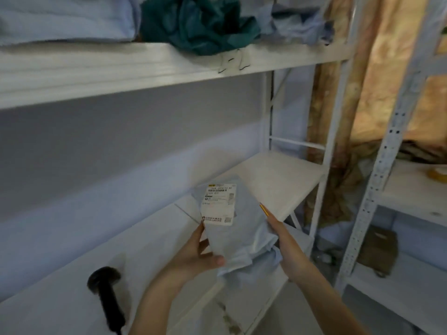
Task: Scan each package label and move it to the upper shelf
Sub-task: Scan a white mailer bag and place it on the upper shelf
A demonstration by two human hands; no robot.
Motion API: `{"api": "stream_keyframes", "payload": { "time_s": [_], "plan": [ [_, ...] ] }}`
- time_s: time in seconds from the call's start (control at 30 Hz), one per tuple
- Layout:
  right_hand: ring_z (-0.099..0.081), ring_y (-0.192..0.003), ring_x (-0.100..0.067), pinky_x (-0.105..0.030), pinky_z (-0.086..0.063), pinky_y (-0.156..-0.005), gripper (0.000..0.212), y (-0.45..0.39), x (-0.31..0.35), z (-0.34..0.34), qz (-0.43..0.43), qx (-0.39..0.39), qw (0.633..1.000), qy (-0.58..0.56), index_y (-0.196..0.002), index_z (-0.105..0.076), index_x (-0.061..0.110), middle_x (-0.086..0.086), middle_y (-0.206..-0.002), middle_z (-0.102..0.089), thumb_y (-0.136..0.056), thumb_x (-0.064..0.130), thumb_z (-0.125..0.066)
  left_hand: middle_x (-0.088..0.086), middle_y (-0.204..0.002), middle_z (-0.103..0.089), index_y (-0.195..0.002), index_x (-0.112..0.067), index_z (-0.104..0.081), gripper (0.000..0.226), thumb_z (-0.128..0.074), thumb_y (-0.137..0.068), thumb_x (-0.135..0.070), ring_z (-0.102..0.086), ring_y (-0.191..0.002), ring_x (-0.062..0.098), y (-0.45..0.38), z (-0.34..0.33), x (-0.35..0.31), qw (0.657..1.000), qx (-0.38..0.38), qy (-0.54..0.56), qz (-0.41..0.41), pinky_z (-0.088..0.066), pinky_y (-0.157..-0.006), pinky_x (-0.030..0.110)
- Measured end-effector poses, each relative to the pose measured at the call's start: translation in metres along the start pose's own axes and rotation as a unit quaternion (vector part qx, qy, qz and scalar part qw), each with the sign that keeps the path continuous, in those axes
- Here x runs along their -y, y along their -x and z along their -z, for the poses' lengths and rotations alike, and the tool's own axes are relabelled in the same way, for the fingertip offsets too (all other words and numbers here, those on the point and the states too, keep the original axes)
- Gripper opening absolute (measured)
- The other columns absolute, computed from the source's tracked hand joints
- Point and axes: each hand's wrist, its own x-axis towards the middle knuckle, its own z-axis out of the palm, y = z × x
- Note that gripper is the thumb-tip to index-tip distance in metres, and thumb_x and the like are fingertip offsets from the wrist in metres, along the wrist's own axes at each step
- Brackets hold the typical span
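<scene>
Head view: pkg [238, 228], a soft pale-blue poly mailer w/ white printed label [219, 204], sits at frame centre-bottom, held over the lower shelf [278, 180]. Left hand [193, 252] grips its lower left edge, thumb curled on front; right hand [287, 243] presses the right side w/ fingers straight. Black scanner [106, 293] lies at lower left, untouched. Judgement: keep label flat and facing up, grab scanner, then lift to upper shelf [145, 68], already heaped w/ crumpled blue and teal bags [198, 22].

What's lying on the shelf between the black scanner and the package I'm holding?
Nothing but bare white shelf board shows between the scanner and the package in the head view; only the left hand gripping the package reaches in there.
</scene>
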Motion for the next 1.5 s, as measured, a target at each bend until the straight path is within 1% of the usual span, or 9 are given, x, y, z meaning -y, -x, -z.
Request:
{"api": "stream_keyframes", "payload": {
  "time_s": [0.17,0.23,0.4,0.5,0.7,0.77,0.9,1.23,1.5],
  "plan": [
    [-0.039,-0.135,-0.028,-0.029,-0.04,-0.102,0.043,-0.005,0.061,0.085,-0.018,-0.009,0.99,-0.138,-0.143,-0.032,0.006,-0.012,-0.148,-0.038,-0.101,0.019,-0.028,-0.024,-0.142,-0.04,-0.147,-0.039,-0.013,0.122,-0.089,-0.052,-0.036,-0.042,-0.128,-0.005,-0.05,-0.083,-0.029,0.993,0.057,-0.095,-0.032,-0.043,-0.103,0.024],
    [-0.041,-0.133,-0.031,-0.02,-0.046,-0.082,0.042,-0.007,0.084,0.11,-0.002,0.007,0.993,-0.122,-0.141,-0.034,0.006,-0.016,-0.15,-0.036,-0.1,0.015,-0.037,-0.013,-0.142,-0.044,-0.147,-0.03,-0.022,0.107,-0.086,-0.061,-0.023,-0.048,-0.12,-0.006,-0.069,-0.12,-0.046,0.993,0.016,-0.097,-0.065,-0.048,-0.087,0.01],
    [-0.064,-0.101,0.0,-0.022,-0.053,-0.088,0.096,-0.016,0.098,0.179,0.061,0.066,0.996,-0.01,-0.115,-0.05,0.033,0.014,-0.122,-0.065,-0.031,0.057,-0.088,0.002,-0.132,-0.051,-0.138,-0.012,-0.041,0.063,-0.066,-0.082,-0.001,-0.049,-0.12,0.015,-0.113,-0.179,-0.086,0.987,-0.095,-0.073,-0.109,-0.042,-0.075,0.005],
    [-0.05,-0.122,0.007,-0.016,-0.047,-0.094,0.083,-0.017,0.112,0.209,0.103,0.039,0.992,0.068,-0.133,-0.04,0.037,0.028,-0.135,-0.051,-0.061,0.052,-0.079,0.006,-0.141,-0.048,-0.138,-0.012,-0.043,0.063,-0.068,-0.081,-0.005,-0.044,-0.129,0.022,-0.143,-0.194,-0.097,0.979,-0.125,-0.09,-0.134,-0.033,-0.078,0.008],
    [-0.053,-0.121,0.002,-0.015,-0.05,-0.087,0.096,-0.051,0.132,0.25,0.183,-0.008,0.977,0.108,-0.14,-0.038,0.03,0.023,-0.13,-0.057,-0.057,0.06,-0.078,-0.017,-0.11,-0.052,-0.126,-0.021,-0.047,0.06,-0.073,-0.074,-0.004,-0.057,-0.089,-0.01,-0.199,-0.226,-0.132,0.972,-0.094,-0.033,-0.214,-0.043,-0.069,0.003],
    [-0.055,-0.119,0.003,-0.012,-0.049,-0.085,0.088,-0.069,0.141,0.264,0.212,-0.021,0.971,0.106,-0.137,-0.041,0.027,0.021,-0.128,-0.059,-0.062,0.054,-0.076,-0.03,-0.11,-0.059,-0.125,-0.024,-0.048,0.066,-0.078,-0.067,-0.033,-0.058,-0.094,-0.019,-0.226,-0.226,-0.137,0.959,-0.047,-0.037,-0.277,-0.045,-0.07,0.0],
    [-0.061,-0.104,0.01,-0.007,-0.049,-0.078,0.048,-0.114,0.171,0.289,0.254,-0.051,0.959,0.115,-0.123,-0.048,0.032,0.03,-0.108,-0.067,-0.08,0.036,-0.068,-0.033,-0.122,-0.058,-0.129,-0.034,-0.043,0.081,-0.078,-0.058,-0.047,-0.055,-0.117,-0.005,-0.278,-0.225,-0.16,0.95,-0.002,-0.02,-0.312,-0.048,-0.087,0.011],
    [-0.057,-0.108,0.013,-0.005,-0.046,-0.081,0.044,-0.214,0.222,0.34,0.344,-0.074,0.925,0.146,-0.13,-0.046,0.025,0.034,-0.111,-0.063,-0.086,0.026,-0.047,-0.019,-0.134,-0.054,-0.131,-0.034,-0.043,0.087,-0.08,-0.056,-0.057,-0.054,-0.123,0.004,-0.387,-0.243,-0.215,0.919,0.014,0.003,-0.393,-0.051,-0.089,0.017],
    [-0.054,-0.12,0.001,-0.019,-0.048,-0.097,0.056,-0.294,0.243,0.374,0.422,-0.052,0.902,0.074,-0.126,-0.048,0.033,0.024,-0.123,-0.062,-0.078,0.06,-0.054,-0.008,-0.144,-0.048,-0.141,-0.025,-0.036,0.096,-0.075,-0.061,-0.06,-0.047,-0.131,0.009,-0.447,-0.264,-0.248,0.898,-0.047,-0.05,-0.434,-0.045,-0.103,0.031]
  ]
}}
